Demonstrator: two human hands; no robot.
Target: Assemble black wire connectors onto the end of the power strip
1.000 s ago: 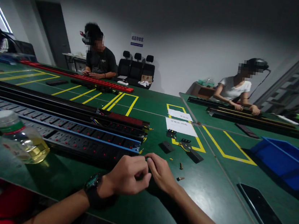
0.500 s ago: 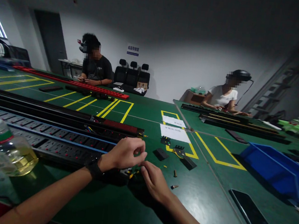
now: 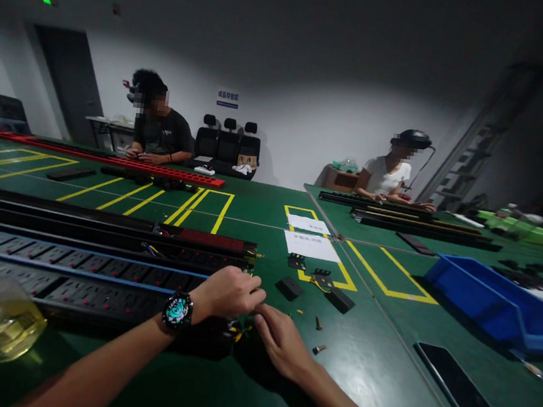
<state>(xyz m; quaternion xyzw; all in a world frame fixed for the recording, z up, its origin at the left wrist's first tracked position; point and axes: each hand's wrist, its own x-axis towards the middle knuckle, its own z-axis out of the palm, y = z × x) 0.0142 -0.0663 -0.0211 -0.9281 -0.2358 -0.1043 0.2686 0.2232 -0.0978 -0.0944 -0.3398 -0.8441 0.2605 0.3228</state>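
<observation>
While your big green tabletop [image 3: 368, 344] fills most of the lower view, the long black power strip with a row of sockets [image 3: 92, 297] lies on its left side, ending right by your hands. Blue plastic bin [image 3: 497, 320] is over on the right, with a dark flat phone [image 3: 469, 403] nearer you. Your left hand [image 3: 228, 294] is curled at the strip's end, your right hand [image 3: 284, 342] angled towards it, fingertips about meeting; can't tell if either's pinching anything. Thin yellow and green wires [image 3: 238, 333] show just below, and two small brass-coloured bolts [image 3: 319, 323] lie beside your right hand
</observation>
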